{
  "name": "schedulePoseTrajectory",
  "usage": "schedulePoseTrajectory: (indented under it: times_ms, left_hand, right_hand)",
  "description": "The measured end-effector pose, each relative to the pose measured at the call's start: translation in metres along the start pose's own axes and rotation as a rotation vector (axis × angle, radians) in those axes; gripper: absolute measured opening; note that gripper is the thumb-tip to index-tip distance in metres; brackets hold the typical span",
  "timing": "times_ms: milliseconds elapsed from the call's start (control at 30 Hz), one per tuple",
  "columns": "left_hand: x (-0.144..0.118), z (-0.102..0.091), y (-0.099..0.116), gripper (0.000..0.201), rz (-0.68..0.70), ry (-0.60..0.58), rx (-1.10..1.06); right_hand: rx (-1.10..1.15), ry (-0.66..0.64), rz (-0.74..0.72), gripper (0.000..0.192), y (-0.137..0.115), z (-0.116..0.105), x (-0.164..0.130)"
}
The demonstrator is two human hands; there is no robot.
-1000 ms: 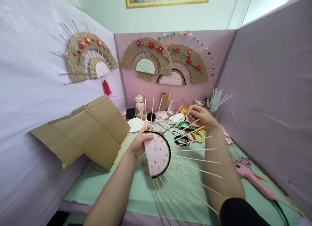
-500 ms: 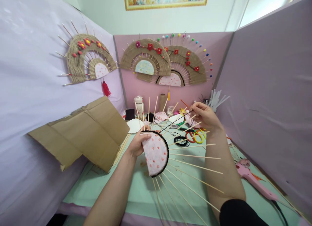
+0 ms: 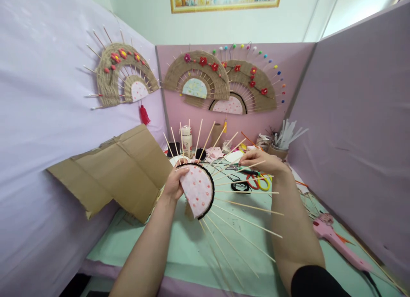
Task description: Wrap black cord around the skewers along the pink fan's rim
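Nearest, at about 6 o'clock, both bare forearms rise from the bottom edge over the green mat [image 3: 179,254]. The left hand [image 3: 173,185] is clamped on the straight edge of a half-round fan core [image 3: 197,189], pink dotted fabric rimmed in black, held upright above the mat with thin bamboo skewers [image 3: 250,207] radiating from it. At 2 o'clock from the core, the right hand [image 3: 261,161] has its fingertips pinched together among the upper skewers; it seems to hold a thin dark cord, though that is too fine to confirm. Just beyond it lie scissors [image 3: 258,180] with red and yellow handles; a pink glue gun [image 3: 333,241] rests at 4 o'clock, and folded cardboard [image 3: 118,171] leans at 9 o'clock. Farthest, finished woven fans [image 3: 221,81] hang on the pink partition at 12 o'clock. The skewers look slender and closely spaced, so a hard tug could bend or snap one, or pull it loose from the core, and their free ends could snag the clutter behind.
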State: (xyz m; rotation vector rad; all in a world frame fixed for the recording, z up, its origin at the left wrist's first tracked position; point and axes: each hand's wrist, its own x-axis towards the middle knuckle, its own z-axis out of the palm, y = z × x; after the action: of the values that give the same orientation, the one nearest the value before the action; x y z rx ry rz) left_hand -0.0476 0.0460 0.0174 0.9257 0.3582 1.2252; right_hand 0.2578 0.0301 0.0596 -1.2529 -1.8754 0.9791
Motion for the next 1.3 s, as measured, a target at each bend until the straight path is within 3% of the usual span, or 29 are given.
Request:
schedulePoseTrajectory:
  times_ms: [200,367,533,800,1000,1167,1300]
  left_hand:
    - [0.005,-0.004,-0.006,0.035,0.043,0.177,-0.090]
    - [0.009,-0.004,-0.011,0.032,0.080,0.245,-0.172]
    - [0.007,0.002,-0.009,0.026,0.100,0.232,-0.193]
    - [-0.002,0.009,-0.003,0.029,0.021,0.123,-0.237]
    - [-0.006,0.012,-0.003,0.031,0.060,0.039,-0.226]
    - [-0.005,0.007,-0.003,0.034,-0.010,0.074,-0.246]
    - [-0.004,0.002,-0.004,0.035,-0.078,0.127,-0.252]
  right_hand:
    - [-0.089,-0.229,0.007,0.031,-0.011,0.014,0.003]
    - [-0.066,-0.298,0.031,0.031,-0.016,0.021,0.005]
    - [-0.027,-0.283,0.008,0.030,-0.018,0.021,0.004]
    - [-0.066,-0.240,-0.037,0.030,-0.017,0.011,-0.001]
    - [-0.015,-0.218,-0.021,0.032,-0.015,0.011,-0.002]
    - [-0.006,-0.221,0.054,0.032,-0.015,0.010,-0.004]
    - [-0.008,-0.178,0.004,0.029,-0.012,0.007,-0.006]
